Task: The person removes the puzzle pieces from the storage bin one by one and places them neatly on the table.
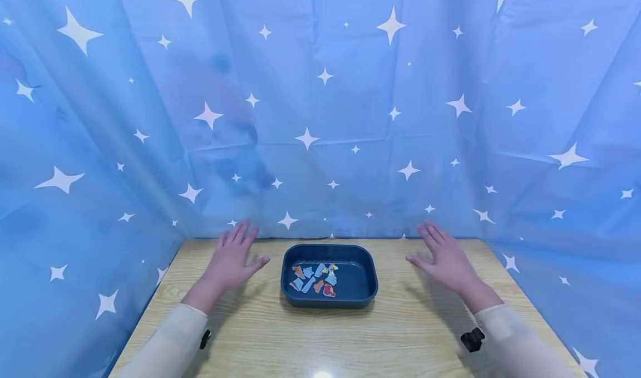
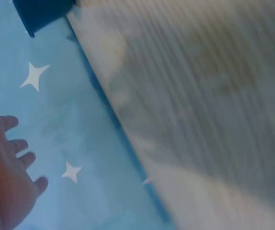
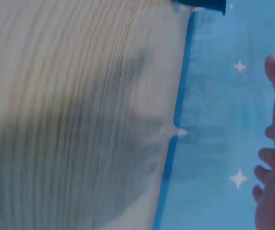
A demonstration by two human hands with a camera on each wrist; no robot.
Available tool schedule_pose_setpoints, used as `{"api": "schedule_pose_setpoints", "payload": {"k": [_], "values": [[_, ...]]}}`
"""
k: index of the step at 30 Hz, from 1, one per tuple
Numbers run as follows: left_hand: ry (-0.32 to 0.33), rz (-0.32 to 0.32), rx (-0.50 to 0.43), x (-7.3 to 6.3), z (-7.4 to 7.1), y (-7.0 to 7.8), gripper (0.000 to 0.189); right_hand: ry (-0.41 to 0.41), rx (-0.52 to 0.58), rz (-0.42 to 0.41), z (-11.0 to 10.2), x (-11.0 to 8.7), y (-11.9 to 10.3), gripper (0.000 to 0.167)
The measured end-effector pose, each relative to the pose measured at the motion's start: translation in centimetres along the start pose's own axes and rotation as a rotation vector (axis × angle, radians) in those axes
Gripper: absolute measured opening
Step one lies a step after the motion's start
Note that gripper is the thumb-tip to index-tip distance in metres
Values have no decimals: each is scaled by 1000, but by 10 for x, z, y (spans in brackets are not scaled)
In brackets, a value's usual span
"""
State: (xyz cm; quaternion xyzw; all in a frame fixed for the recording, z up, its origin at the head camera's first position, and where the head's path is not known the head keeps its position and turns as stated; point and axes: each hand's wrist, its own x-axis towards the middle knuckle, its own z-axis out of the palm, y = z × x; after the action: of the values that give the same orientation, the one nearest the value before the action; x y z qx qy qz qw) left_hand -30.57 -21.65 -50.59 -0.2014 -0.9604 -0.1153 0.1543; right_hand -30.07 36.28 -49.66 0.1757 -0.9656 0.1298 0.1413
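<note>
A dark blue rectangular tray with rounded corners stands toward the far side of the wooden table. Several small flat pieces in white, orange, red and yellow lie in its left half. To the left of the tray, my left hand is held over the table with fingers spread and nothing in it. My right hand is spread the same way to the right of the tray, also holding nothing. In the wrist views each hand appears at the outer edge, and a corner of the tray shows at the top.
The light wood table ends at a straight far edge. Behind it and along both sides hangs a blue curtain with white stars. Dark wrist devices sit at both light sleeves.
</note>
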Motion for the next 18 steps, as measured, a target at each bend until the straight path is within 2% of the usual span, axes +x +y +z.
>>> {"api": "schedule_pose_setpoints", "payload": {"k": [5,12,15,18], "values": [[-25,-18,-353,0,8,9,88,34,243,5,13,1,-14,84],[-82,-64,-844,-1,15,25,73,-26,539,43,21,1,-41,74],[-95,-49,-953,-2,17,31,68,-35,627,46,23,0,-51,68],[-122,-37,-997,-4,21,35,64,-24,692,44,27,1,-58,61]]}}
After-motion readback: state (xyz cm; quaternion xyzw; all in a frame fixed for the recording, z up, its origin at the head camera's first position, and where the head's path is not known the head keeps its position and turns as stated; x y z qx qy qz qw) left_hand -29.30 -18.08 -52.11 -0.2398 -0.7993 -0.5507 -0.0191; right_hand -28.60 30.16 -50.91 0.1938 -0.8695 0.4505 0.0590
